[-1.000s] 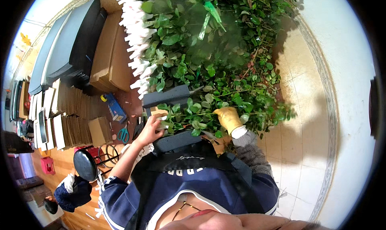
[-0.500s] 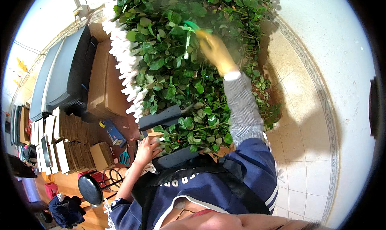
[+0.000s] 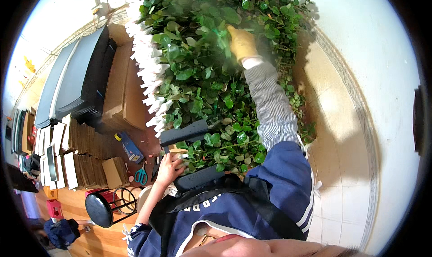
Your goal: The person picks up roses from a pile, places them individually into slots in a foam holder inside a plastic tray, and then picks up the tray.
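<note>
My right hand, in a yellow glove, reaches into the pile of leafy stems, its fingers closed at some green plastic strips lying on the leaves. My bare left hand has its fingers curled around the white-tipped left end of a leafy bunch lying between two dark grey padded blocks, near my body. White wrapped ends line the left side of the big pile.
Stacks of dark sheets and cardboard stand left, with blue scissors and a blue-yellow box beside them. A black stool and another person are lower left. A white wall runs along the right.
My gloved right hand has moved from the near bunch up to the green strips on the pile. My left hand stays at the bunch. The view has shifted.
</note>
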Tool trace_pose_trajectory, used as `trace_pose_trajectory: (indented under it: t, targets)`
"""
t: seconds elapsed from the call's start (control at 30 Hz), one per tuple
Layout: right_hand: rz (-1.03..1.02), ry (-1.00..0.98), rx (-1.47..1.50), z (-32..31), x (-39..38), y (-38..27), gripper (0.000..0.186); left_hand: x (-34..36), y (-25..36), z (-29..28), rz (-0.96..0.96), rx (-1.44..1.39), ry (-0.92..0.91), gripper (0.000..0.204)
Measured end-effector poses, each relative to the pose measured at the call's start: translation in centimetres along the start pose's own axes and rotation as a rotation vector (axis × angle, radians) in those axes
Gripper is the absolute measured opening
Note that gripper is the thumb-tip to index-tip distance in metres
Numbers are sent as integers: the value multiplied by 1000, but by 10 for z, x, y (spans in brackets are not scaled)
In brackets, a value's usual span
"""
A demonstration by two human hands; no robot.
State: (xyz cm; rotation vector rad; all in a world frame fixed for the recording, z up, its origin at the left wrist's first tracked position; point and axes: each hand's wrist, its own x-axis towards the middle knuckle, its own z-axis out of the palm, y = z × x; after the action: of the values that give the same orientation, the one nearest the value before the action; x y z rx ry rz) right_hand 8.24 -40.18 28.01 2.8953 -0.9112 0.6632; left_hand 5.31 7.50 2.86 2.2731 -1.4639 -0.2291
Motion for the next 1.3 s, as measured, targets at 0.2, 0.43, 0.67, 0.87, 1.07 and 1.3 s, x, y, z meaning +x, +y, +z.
trace_pose_trajectory:
  t: [0.2, 0.43, 0.67, 0.87, 1.07, 1.3]
  targets:
    - [-87, -12, 118, -22, -63, 6, 71, -1, 0, 2, -14, -64, 34, 32]
    - [-500, 213, -63, -42, -143, 67, 65, 1, -3, 0, -60, -88, 10, 67]
    - [234, 759, 326, -94, -226, 148, 37, 8, 0, -7, -63, -69, -45, 69]
    - [327, 1448, 582, -172, -262, 121, 28, 4, 0, -6, -76, -117, 7, 67]
    - [139, 928, 1114, -164, -257, 153, 40, 4, -3, -4, -57, -111, -1, 65]
    - [-479, -344, 394, -26, -269, 21, 36, 3, -6, 0, 50, -86, 51, 62]
